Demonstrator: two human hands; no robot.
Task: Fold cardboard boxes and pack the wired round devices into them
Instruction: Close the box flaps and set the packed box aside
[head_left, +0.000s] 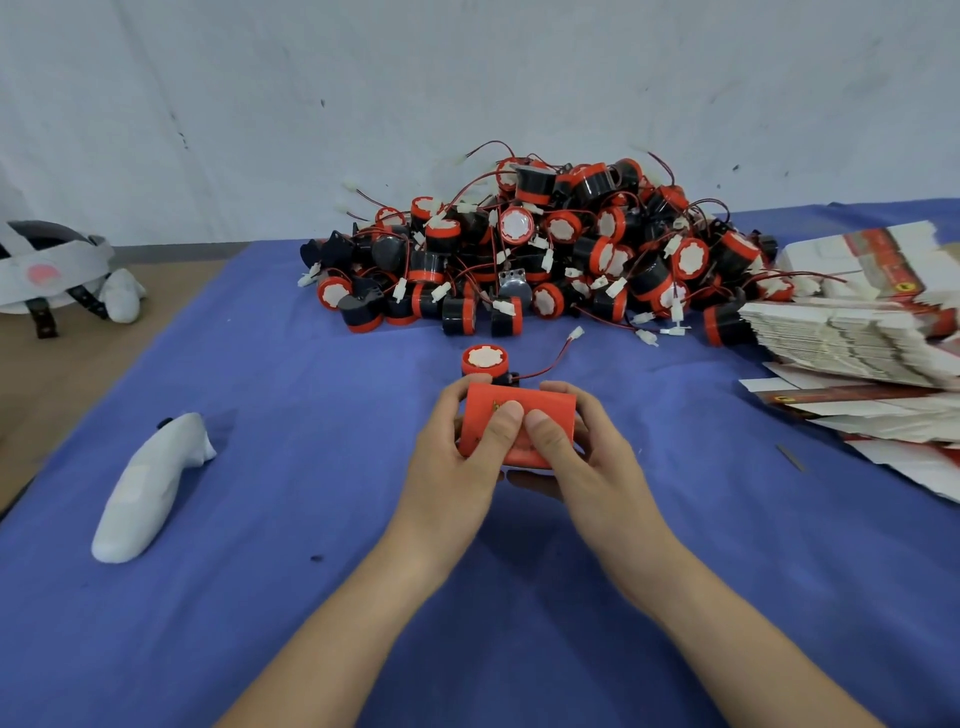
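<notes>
Left hand and right hand, fingers curled, grip the small red cardboard box; thumb pressure could crease it.

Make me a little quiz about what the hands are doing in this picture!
1. True or false: the left hand and right hand both hold the red cardboard box.
2. Where does the lone round device stand?
A) inside the box
B) on the blue cloth, just beyond the box
C) on top of the big pile
3. Fill the gap: the stack of flat unfolded boxes lies on the person's ___ side.

Key: 1 true; 2 B; 3 right.
</notes>
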